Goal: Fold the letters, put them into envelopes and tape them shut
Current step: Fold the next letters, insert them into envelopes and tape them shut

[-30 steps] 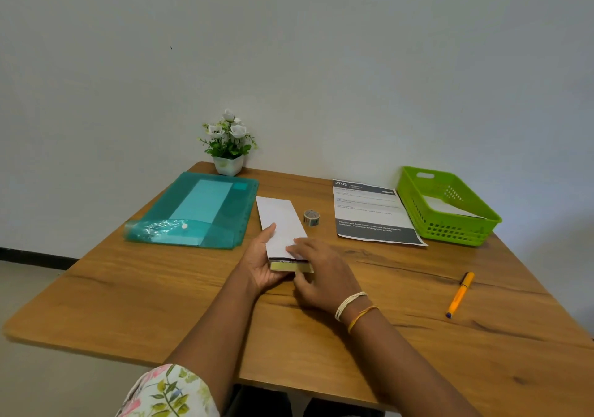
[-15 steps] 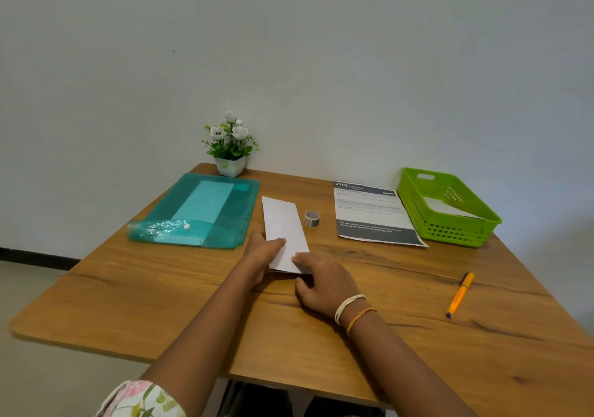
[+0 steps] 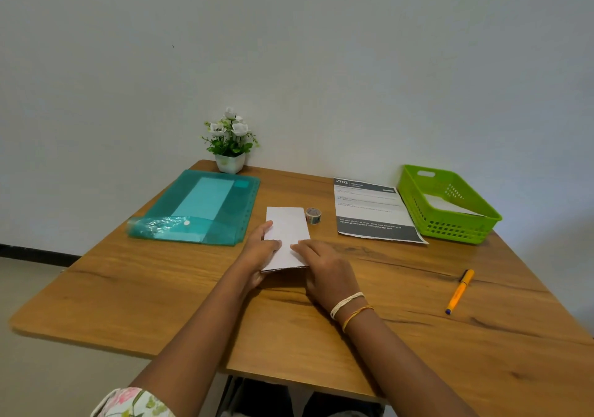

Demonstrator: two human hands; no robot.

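Note:
A white envelope (image 3: 287,230) lies lengthwise on the wooden table (image 3: 401,336), its near end raised a little over my left palm. My left hand (image 3: 257,256) holds the envelope's left edge, thumb on top. The straight fingers of my right hand (image 3: 324,268) rest on the near right part of the envelope. A small roll of patterned tape (image 3: 313,215) stands just right of the envelope's far end. A printed letter sheet (image 3: 369,211) lies flat further right.
A teal plastic folder (image 3: 199,211) lies at the left. A green basket (image 3: 450,204) at the back right holds a white paper. An orange pen (image 3: 459,291) lies at the right. A small potted plant (image 3: 229,146) stands against the wall.
The envelope's near flap with its yellow strip has been folded over and no longer shows. Both hands have moved further onto the envelope.

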